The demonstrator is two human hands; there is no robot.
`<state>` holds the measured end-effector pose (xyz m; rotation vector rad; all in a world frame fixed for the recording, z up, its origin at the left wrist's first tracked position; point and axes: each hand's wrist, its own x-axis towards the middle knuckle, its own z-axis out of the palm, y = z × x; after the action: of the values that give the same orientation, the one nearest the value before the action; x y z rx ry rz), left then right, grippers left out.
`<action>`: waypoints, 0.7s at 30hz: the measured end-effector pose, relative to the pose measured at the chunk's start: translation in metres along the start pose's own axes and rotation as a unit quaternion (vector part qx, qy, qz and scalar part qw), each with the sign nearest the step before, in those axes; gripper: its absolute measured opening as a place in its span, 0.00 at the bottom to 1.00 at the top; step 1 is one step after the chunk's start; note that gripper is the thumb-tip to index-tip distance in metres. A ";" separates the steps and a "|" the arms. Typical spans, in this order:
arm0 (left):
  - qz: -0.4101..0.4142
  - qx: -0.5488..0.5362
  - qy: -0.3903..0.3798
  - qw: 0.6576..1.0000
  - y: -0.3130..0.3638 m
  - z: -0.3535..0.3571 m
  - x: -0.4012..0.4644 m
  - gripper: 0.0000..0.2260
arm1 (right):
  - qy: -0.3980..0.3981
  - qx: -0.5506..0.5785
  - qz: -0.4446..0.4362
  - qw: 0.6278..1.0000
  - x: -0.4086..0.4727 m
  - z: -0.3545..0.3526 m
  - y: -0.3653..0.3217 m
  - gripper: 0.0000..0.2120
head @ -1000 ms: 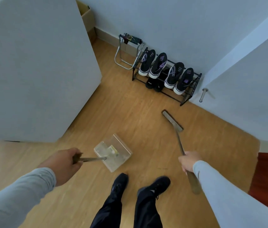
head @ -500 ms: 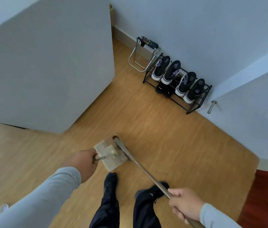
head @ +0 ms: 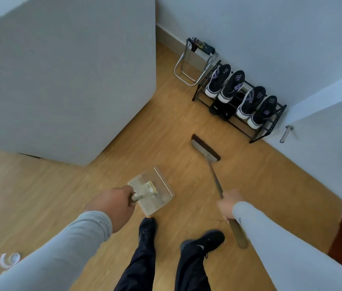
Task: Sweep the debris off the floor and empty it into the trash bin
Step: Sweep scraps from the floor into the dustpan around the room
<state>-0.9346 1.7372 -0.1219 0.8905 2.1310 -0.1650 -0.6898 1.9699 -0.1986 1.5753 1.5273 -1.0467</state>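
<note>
My left hand grips the handle of a pale dustpan that rests on the wooden floor just ahead of my feet; a small yellowish scrap lies in the pan. My right hand holds the long handle of a broom. The broom's head sits on the floor well ahead and to the right of the dustpan, short of the shoe rack. No trash bin is in view.
A black shoe rack with several sneakers stands against the far wall, a folded metal stool beside it. A grey wall corner juts in at left. A door stop sticks out at right. A white scrap lies at lower left.
The broom head has swung away from the dustpan, out to the right toward the shoe rack. My right hand moved up and forward. The dustpan stayed roughly in place.
</note>
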 end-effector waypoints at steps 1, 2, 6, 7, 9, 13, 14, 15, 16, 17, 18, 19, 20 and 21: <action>0.005 0.006 0.000 1.000 0.000 -0.002 0.002 0.09 | -0.022 -0.040 -0.007 0.999 -0.015 0.020 0.007 0.12; 0.008 0.008 -0.001 1.000 0.001 -0.005 0.004 0.10 | -0.042 -0.064 -0.014 0.997 -0.033 0.037 0.017 0.13; 0.010 0.007 -0.007 1.000 0.001 -0.011 0.002 0.10 | -0.150 -0.054 -0.011 0.987 -0.101 0.038 0.043 0.24; 0.009 0.006 -0.010 1.000 0.000 -0.012 0.001 0.09 | -0.165 -0.028 0.000 0.986 -0.113 0.027 0.045 0.24; 0.007 0.006 -0.014 1.000 -0.002 -0.014 -0.002 0.08 | -0.158 0.042 0.018 0.986 -0.134 0.004 0.046 0.27; 0.013 -0.002 -0.012 1.000 -0.005 -0.016 -0.002 0.07 | -0.089 0.102 0.017 0.991 -0.138 -0.030 0.032 0.28; 0.015 -0.004 -0.014 1.000 -0.003 -0.016 -0.001 0.07 | -0.072 0.090 -0.002 0.993 -0.130 -0.038 0.022 0.28; 0.016 -0.005 -0.015 1.000 -0.002 -0.016 0.000 0.07 | -0.050 0.075 -0.028 0.996 -0.117 -0.047 0.012 0.28; 0.017 -0.006 -0.015 1.000 -0.001 -0.015 0.001 0.07 | -0.023 0.052 -0.051 0.997 -0.101 -0.058 -0.003 0.27; 0.016 -0.007 -0.016 1.000 -0.001 -0.014 0.003 0.07 | 0.005 0.027 -0.071 0.997 -0.081 -0.069 -0.020 0.26; 0.014 -0.009 -0.017 1.000 -0.002 -0.013 0.003 0.06 | 0.025 0.003 -0.090 0.996 -0.061 -0.081 -0.039 0.25; 0.011 -0.013 -0.018 1.000 -0.002 -0.011 0.002 0.06 | 0.039 -0.021 -0.103 0.994 -0.039 -0.092 -0.060 0.23; 0.009 -0.016 -0.019 1.000 -0.003 -0.009 0.002 0.06 | 0.050 -0.038 -0.109 0.992 -0.020 -0.102 -0.081 0.23; 0.008 -0.018 -0.021 1.000 -0.004 -0.008 0.001 0.06 | 0.059 -0.050 -0.113 0.991 0.001 -0.111 -0.101 0.22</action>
<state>-0.9425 1.7382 -0.1184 0.8759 2.0815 -0.1339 -0.7819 2.0763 -0.1460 1.4410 1.8435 -0.9944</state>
